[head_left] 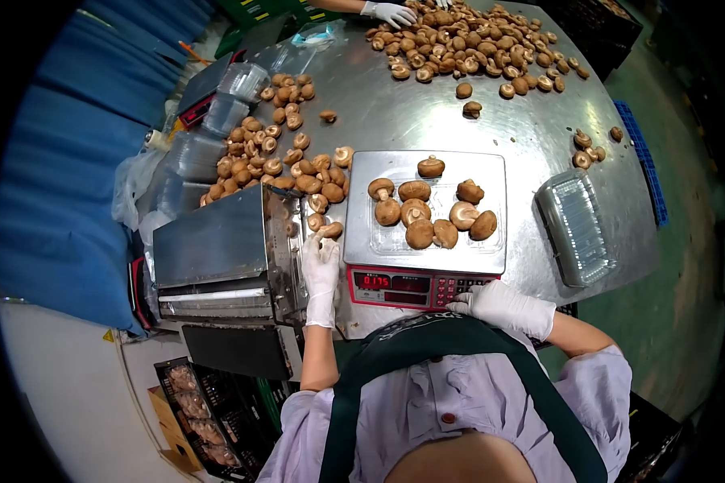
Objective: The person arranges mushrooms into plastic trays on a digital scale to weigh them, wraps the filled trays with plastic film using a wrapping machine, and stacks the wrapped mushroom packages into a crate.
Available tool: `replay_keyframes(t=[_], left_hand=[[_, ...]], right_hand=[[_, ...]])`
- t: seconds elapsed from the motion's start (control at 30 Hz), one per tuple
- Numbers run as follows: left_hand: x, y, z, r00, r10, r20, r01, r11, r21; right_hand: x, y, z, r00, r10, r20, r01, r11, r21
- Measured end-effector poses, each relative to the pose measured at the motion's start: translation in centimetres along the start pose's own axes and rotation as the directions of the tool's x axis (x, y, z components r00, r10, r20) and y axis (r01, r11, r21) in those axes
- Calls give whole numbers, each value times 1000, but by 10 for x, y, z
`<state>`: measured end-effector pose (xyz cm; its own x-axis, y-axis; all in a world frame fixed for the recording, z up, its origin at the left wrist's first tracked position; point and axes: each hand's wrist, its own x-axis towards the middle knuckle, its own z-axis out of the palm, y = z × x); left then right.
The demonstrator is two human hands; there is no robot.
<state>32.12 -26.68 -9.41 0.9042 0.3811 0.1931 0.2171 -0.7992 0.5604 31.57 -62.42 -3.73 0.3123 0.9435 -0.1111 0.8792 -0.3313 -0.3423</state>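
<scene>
My left hand (322,270), in a white glove, reaches between a metal machine and the scale. Its fingertips are closed on a brown mushroom (329,230) lying by the scale's left edge. My right hand (507,309), also gloved, rests at the scale's front right corner by the keypad (459,290); its fingers are curled together with nothing visible in them. On the scale's steel plate (427,165) a clear plastic tray (385,235) bears several mushrooms (416,212), some cap up, some stem up. The red display (374,281) seems to read 0.175.
Loose mushrooms (254,149) lie left of the scale, beside stacked clear trays (193,157). More trays (576,229) stand at right. A big mushroom heap (475,44) covers the far end, where another person's gloved hand (391,14) reaches in. The metal machine (209,241) stands at left.
</scene>
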Motion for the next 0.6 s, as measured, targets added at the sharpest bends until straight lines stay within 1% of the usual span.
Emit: replay_keyframes(t=[0.03, 0.07, 0.13, 0.17, 0.2, 0.23, 0.27, 0.3, 0.33, 0.37, 0.4, 0.43, 0.47, 0.53, 0.57, 0.6], left_hand=[[0, 3, -4, 1000, 17, -25, -17, 1000, -18], [0, 5, -7, 999, 14, -29, -15, 1000, -17], [0, 7, -16, 1000, -5, 3, 5, 987, -162], [-1, 12, -22, 1000, -14, 18, 17, 988, -155], [-2, 18, -28, 1000, -17, 15, 19, 988, -156], [-4, 24, -34, 999, -37, 15, 40, 977, -210], [-5, 30, -38, 998, -56, 15, 58, 963, -264], [-7, 38, -43, 1000, -14, -14, 9, 954, -300], [-11, 49, -50, 1000, -14, -16, 9, 953, -302], [-15, 67, -60, 983, -128, 130, 172, 888, -426], [-17, 76, -64, 934, -212, 289, 338, 786, -517], [-21, 75, -63, 871, -135, 473, 462, 555, -692], [-26, 91, -68, 819, -88, 567, 528, 506, -683], [-32, 119, -77, 674, 141, 725, 614, 440, -656], [-37, 121, -72, 611, 183, 770, 686, 363, -630], [-41, 122, -70, 545, 229, 806, 753, 289, -591]], right_hand=[[0, 1, -2, 995, 23, 92, -21, 999, -31], [-2, 3, 2, 996, 19, 93, -16, 999, -33], [-7, 9, 14, 998, -15, 55, 16, 1000, -11], [-6, 9, 13, 998, -19, 56, 20, 1000, -13], [-5, 8, 11, 993, 1, 119, 4, 999, -41], [-4, 7, 9, 983, 24, 181, -11, 998, -69], [-4, 6, -1, 983, 23, 182, -9, 997, -73], [-5, 6, -16, 996, 54, 73, -57, 997, 51], [-4, 8, -25, 994, 99, -34, -92, 979, 180], [0, 11, -27, 974, 103, -200, -54, 971, 234], [6, 8, -37, 974, 108, -201, -61, 971, 229], [15, -1, -54, 942, 152, -301, -64, 956, 285], [25, -10, -67, 897, 198, -395, -59, 939, 338], [45, -25, -78, 812, 159, -562, 62, 933, 354], [53, -28, -81, 818, 126, -562, 58, 953, 298], [58, -27, -81, 846, 87, -525, 55, 967, 249]])
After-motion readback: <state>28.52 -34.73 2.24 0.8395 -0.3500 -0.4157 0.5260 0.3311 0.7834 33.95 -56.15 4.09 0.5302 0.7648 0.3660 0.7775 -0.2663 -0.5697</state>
